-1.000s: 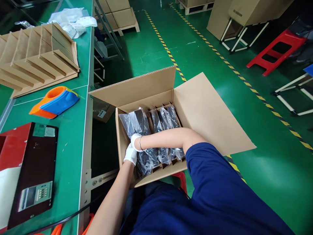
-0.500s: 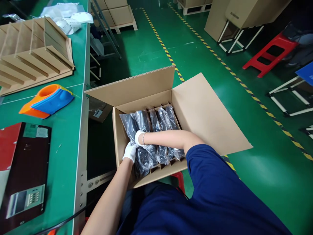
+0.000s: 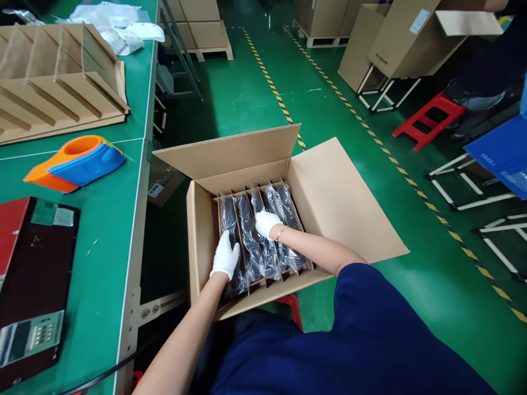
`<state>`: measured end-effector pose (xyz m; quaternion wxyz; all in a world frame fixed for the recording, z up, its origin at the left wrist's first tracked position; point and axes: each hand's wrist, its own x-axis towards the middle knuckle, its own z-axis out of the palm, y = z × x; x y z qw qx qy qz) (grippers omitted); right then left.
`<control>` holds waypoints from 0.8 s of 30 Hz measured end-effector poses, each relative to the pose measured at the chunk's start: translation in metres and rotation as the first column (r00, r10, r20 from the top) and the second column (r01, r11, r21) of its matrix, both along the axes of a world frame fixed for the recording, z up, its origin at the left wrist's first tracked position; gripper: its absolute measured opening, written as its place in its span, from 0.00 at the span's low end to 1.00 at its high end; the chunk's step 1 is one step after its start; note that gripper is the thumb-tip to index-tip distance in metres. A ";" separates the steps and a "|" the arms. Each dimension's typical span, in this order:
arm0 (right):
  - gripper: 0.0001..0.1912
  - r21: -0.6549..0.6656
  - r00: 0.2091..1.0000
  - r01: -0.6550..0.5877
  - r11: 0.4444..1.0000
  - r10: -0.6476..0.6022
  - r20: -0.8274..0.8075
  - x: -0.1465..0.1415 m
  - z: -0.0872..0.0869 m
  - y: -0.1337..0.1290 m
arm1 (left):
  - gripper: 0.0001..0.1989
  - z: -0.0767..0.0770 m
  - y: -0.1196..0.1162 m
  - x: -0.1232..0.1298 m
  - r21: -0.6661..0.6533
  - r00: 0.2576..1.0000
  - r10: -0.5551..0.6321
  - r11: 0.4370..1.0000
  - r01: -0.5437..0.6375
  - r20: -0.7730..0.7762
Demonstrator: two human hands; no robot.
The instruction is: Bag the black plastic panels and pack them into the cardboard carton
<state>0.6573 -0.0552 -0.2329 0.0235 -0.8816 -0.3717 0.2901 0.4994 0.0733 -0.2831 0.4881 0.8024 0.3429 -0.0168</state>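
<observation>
An open cardboard box [image 3: 193,236] holds several long black items in clear plastic bags, standing in a row between cardboard dividers. My left hand [image 3: 225,255], in a white glove, rests on the leftmost bagged item [image 3: 229,213] with its thumb apart from the fingers. Over the middle of the row is my right hand [image 3: 267,222], also gloved, its fingers bent in on a bagged black item [image 3: 269,258]. The fingertips of that hand are partly hidden. Further bagged items [image 3: 288,203] fill the slots to the right.
Left of the box runs a green workbench [image 3: 111,247] with a cardboard divider rack [image 3: 61,99], an orange and blue tape dispenser [image 3: 78,162] and a dark red device [image 3: 41,274]. Box flaps [image 3: 346,203] spread outward. A red stool [image 3: 432,118] and another person stand at the right.
My hands have separated. The right hand moved right to the middle bags, and the left opened. The leftmost bagged items now sit lower and straighter between the dividers.
</observation>
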 end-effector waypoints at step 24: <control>0.64 -0.013 0.961 0.277 0.961 -0.277 -0.019 -0.014 0.024 0.014 | 0.31 0.010 -0.053 -0.001 -0.258 0.985 -0.141 0.952 0.163 0.105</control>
